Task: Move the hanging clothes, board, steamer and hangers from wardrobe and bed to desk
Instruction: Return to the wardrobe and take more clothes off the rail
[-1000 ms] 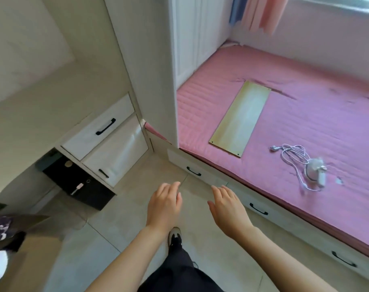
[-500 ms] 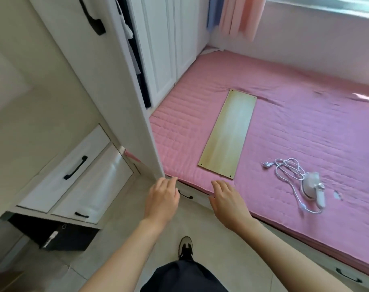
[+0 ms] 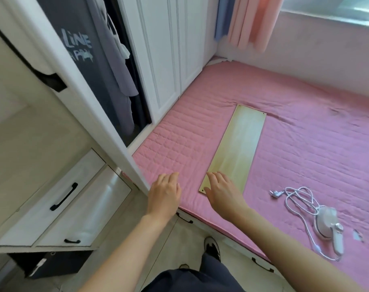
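A long pale wooden board [image 3: 239, 144] lies flat on the pink bed [image 3: 305, 127]. My right hand [image 3: 223, 192] is open, its fingers over the board's near end. My left hand [image 3: 164, 193] is open above the bed's near edge, left of the board, holding nothing. A white handheld steamer [image 3: 328, 223] with its coiled white cord [image 3: 297, 197] rests on the bed at the right. Dark and grey clothes [image 3: 107, 66] hang in the open wardrobe at the upper left. No hangers show clearly.
The open white wardrobe door [image 3: 59, 81] stands between me and the white drawers [image 3: 59, 199] at the left. Bed-base drawers with black handles [image 3: 184, 218] run below the mattress. Curtains [image 3: 248, 22] hang at the back. My shoe [image 3: 212, 248] is on the tiled floor.
I have stepped toward the bed. Both hands moved forward from above the floor to over the mattress edge, the right one reaching the board's near end. The hanging clothes came into view.
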